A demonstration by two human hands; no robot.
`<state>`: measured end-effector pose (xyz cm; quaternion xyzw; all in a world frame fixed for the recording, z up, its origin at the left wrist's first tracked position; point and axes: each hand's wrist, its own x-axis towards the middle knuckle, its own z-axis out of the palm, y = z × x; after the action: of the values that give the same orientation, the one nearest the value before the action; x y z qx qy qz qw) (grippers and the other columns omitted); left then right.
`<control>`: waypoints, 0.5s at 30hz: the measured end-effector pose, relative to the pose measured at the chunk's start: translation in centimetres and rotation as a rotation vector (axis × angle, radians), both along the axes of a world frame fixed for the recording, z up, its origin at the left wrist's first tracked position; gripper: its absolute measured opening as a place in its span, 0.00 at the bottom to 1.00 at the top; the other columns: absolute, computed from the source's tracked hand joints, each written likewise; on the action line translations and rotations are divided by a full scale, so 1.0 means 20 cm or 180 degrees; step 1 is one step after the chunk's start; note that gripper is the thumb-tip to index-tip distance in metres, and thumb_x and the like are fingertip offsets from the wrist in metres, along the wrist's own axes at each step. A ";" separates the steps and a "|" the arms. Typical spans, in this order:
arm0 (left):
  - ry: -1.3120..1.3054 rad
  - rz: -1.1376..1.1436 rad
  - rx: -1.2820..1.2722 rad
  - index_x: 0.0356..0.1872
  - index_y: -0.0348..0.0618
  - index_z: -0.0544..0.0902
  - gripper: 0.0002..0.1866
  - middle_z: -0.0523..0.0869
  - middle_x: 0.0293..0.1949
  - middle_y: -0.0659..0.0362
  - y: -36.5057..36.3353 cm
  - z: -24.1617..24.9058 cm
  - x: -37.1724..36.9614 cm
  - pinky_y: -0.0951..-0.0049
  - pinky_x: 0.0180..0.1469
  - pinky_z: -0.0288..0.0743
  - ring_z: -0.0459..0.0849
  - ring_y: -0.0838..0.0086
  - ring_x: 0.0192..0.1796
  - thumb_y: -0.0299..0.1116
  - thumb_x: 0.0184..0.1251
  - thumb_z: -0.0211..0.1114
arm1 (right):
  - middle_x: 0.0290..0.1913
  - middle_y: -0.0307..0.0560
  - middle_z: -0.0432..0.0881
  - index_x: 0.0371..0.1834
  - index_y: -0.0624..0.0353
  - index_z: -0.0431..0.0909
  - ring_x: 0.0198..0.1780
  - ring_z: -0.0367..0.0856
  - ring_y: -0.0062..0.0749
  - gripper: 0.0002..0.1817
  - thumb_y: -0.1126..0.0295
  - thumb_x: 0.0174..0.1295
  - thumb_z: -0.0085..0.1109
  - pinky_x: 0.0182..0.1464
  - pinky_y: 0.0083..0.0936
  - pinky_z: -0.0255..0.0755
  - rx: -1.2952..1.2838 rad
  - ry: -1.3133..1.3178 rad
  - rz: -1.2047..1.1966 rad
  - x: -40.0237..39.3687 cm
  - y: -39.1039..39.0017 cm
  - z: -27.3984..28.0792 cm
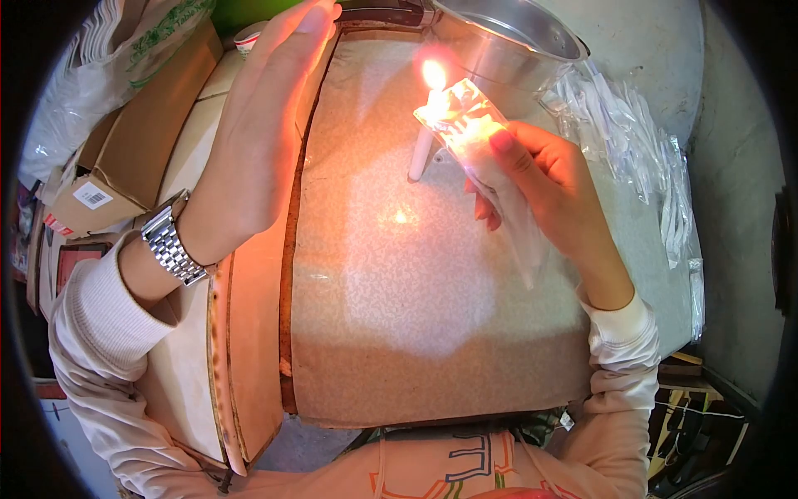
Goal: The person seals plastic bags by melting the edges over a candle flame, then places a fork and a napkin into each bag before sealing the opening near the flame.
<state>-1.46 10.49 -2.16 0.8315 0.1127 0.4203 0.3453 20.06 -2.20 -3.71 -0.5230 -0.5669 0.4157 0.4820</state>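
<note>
A lit white candle (pixel 420 155) stands upright on the paper-covered table (pixel 399 283), its flame bright at the top. My right hand (pixel 544 179) pinches a clear plastic packet (pixel 507 195) between thumb and fingers. The packet slants, and its upper end is beside the candle top, close to the flame; glare hides whether they touch. Something whitish lies inside the packet, but I cannot make out what. To the left of the candle, my left hand (pixel 270 116) is raised with its fingers stretched out and holds nothing. A metal watch sits on that wrist.
Behind the candle stands a shiny metal pot (pixel 503 54). Several clear packets with white contents (pixel 640 150) are piled along the right side. At the left are an open cardboard box (pixel 150 125) and a plastic bag (pixel 116 75) of white items. A raised wooden edge (pixel 249 349) runs along the table's left.
</note>
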 end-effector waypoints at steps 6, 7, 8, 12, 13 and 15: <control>-0.0113 0.0408 -0.0635 0.66 0.34 0.59 0.31 0.63 0.67 0.49 -0.04 0.02 0.06 0.65 0.71 0.45 0.60 0.65 0.70 0.51 0.74 0.32 | 0.29 0.44 0.79 0.40 0.65 0.74 0.26 0.79 0.22 0.25 0.48 0.67 0.46 0.26 0.20 0.73 -0.0003 0.0013 -0.0019 -0.01 0.00 0.00; -0.0098 0.0404 -0.0632 0.66 0.34 0.59 0.31 0.63 0.67 0.49 -0.04 0.02 0.06 0.65 0.71 0.45 0.60 0.65 0.70 0.51 0.74 0.32 | 0.29 0.44 0.79 0.40 0.64 0.74 0.26 0.79 0.22 0.25 0.48 0.67 0.46 0.26 0.20 0.73 -0.0021 0.0018 -0.0047 -0.01 0.00 0.00; -0.0084 0.0400 -0.0629 0.66 0.35 0.59 0.32 0.63 0.67 0.50 -0.04 0.02 0.06 0.65 0.71 0.45 0.60 0.65 0.70 0.51 0.74 0.32 | 0.29 0.44 0.79 0.40 0.64 0.74 0.26 0.79 0.22 0.25 0.48 0.67 0.46 0.26 0.20 0.73 -0.0039 0.0023 -0.0075 0.00 0.00 0.00; -0.0052 0.0428 -0.0607 0.67 0.35 0.59 0.32 0.63 0.67 0.50 -0.04 0.03 0.05 0.65 0.71 0.45 0.60 0.65 0.70 0.51 0.74 0.32 | 0.29 0.44 0.79 0.39 0.64 0.75 0.25 0.79 0.23 0.26 0.47 0.67 0.46 0.27 0.20 0.73 -0.0002 -0.0037 -0.0091 0.01 0.00 0.00; -0.0047 0.0426 -0.0598 0.67 0.35 0.59 0.32 0.63 0.67 0.50 -0.04 0.03 0.05 0.65 0.71 0.45 0.60 0.65 0.70 0.51 0.74 0.32 | 0.29 0.44 0.79 0.39 0.64 0.75 0.25 0.79 0.23 0.26 0.47 0.67 0.46 0.27 0.20 0.73 0.0003 -0.0028 -0.0098 0.01 0.00 0.00; -0.0040 0.0425 -0.0589 0.67 0.35 0.59 0.32 0.63 0.67 0.50 -0.04 0.03 0.05 0.65 0.71 0.45 0.60 0.65 0.70 0.51 0.74 0.32 | 0.28 0.43 0.79 0.38 0.64 0.75 0.25 0.79 0.23 0.26 0.47 0.67 0.46 0.27 0.19 0.73 0.0006 -0.0023 -0.0111 0.01 0.00 0.00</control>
<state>-0.39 9.75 -1.63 0.7840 0.2040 0.4354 0.3926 20.21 -2.16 -3.71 -0.5338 -0.5598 0.4048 0.4876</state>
